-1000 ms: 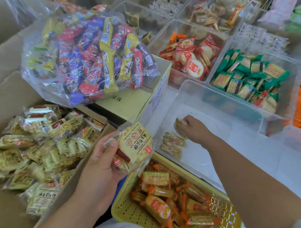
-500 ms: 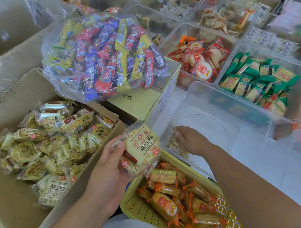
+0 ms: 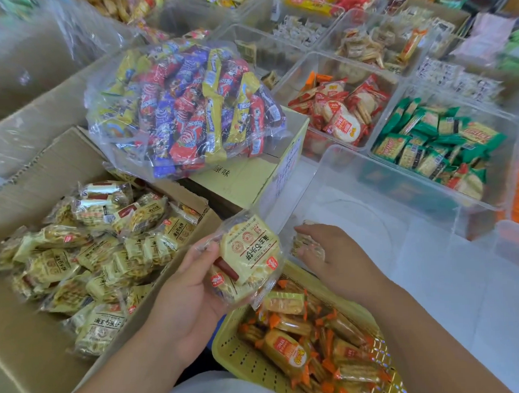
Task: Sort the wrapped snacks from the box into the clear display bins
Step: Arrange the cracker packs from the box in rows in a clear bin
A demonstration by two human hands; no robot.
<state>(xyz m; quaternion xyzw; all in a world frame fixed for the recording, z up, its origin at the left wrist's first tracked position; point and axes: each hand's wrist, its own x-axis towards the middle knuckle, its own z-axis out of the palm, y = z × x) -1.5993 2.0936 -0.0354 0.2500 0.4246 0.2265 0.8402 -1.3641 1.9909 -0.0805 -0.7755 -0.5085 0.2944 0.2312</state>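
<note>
Head view, from the left: the cardboard box fills the lower left of the frame, heaped with yellow wrapped snacks, so your supply sits within easy reach. At lower centre your left hand grips a small stack of the same packets between thumb and fingers. It holds them up just beside the bin's near corner, seemingly as a reserve to feed across. Right of it, your right hand is inside the clear display bin. Its fingers lie fairly straight on the few placed packets, grasping nothing. I judge you are squaring them against the near wall so rows can build. Most of the bin floor is bare, so the sorting looks early. At upper right, a neighbouring bin holds green-wrapped snacks.
</note>
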